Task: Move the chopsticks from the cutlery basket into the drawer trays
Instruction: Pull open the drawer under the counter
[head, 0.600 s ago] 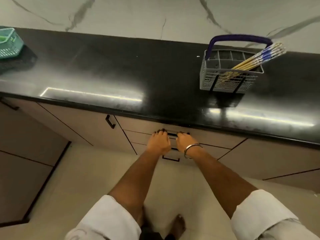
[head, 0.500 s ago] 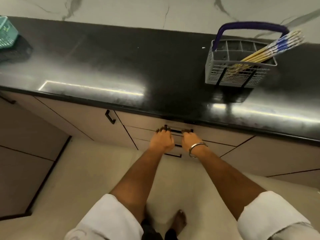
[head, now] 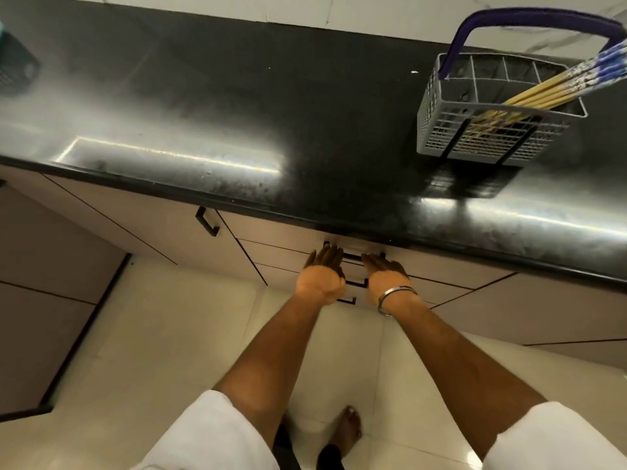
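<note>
Gripping the drawer handle [head: 353,256], both hands [head: 353,276] sit beneath the countertop [head: 305,113] holding the cutlery basket [head: 488,137].

There is one camera only, worn on the person's head, tilted steeply down over the black counter [head: 305,106], close above both forearms, taking in drawer fronts [head: 291,252] and floor [head: 190,334].

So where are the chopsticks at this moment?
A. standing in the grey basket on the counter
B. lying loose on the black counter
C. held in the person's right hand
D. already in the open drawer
A: the chopsticks lean in the grey cutlery basket on the counter, while the left hand and right hand are both down at the handle of the top drawer, which looks closed.
</note>
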